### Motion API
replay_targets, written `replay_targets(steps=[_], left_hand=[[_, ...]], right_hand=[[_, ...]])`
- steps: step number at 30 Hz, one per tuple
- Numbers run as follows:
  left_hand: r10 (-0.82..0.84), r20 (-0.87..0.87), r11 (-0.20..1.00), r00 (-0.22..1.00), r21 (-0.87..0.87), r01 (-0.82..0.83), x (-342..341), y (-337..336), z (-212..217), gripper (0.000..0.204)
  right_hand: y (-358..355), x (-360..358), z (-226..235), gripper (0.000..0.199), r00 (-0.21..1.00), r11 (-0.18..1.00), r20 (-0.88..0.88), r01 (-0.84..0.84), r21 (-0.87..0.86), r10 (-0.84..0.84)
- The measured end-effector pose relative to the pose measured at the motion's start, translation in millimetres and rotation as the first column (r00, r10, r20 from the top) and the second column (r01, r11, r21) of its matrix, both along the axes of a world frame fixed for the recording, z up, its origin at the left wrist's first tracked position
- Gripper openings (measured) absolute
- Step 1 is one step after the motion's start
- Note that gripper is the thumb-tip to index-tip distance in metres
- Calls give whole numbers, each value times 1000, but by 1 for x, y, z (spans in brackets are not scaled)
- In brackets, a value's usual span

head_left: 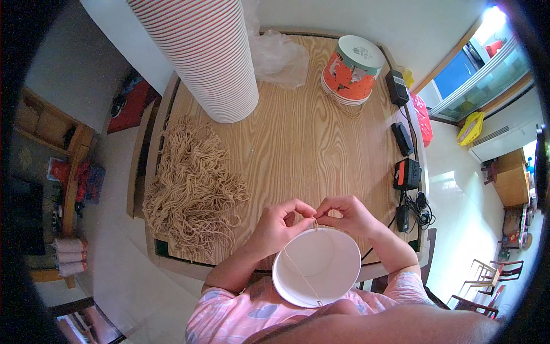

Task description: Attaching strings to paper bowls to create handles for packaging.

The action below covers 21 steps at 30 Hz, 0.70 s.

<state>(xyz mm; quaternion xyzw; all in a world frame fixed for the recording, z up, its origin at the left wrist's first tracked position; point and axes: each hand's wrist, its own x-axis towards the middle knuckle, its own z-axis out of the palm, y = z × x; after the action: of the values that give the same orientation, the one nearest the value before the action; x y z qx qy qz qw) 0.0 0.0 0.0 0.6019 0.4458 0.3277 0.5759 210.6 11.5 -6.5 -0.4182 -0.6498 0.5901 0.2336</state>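
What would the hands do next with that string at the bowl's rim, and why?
Probably pull the string snug at the far rim. Both the left hand and right hand pinch it there, and it already runs across the white paper bowl to the near rim.

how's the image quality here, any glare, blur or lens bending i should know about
Head view: strong fisheye bending, so the wooden table edges curve and the corners go black; daylight blows out the window at upper right and glares off the pale floor; the left hand, right hand and white paper bowl are sharp and evenly lit; the stack of paper bowls looms large and stretched.
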Motion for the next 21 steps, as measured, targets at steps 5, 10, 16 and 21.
replay_targets(steps=[5,10,16,21], left_hand=[[46,36,999,998,-16,-45,4,0,4,14],[5,-16,1000,1000,25,-4,0,1,-1,14],[-4,-20,997,1000,82,6,3,2,3,9],[-34,-4,992,999,120,34,0,3,1,9]], right_hand=[[-1,-3,-8,12,999,999,-47,21,-27,-22],[-1,-2,-8,12,999,998,-50,-1,-62,-3],[-1,0,-10,13,983,984,-184,-45,-173,13],[-1,1,-9,13,968,950,-251,-86,-301,8]])
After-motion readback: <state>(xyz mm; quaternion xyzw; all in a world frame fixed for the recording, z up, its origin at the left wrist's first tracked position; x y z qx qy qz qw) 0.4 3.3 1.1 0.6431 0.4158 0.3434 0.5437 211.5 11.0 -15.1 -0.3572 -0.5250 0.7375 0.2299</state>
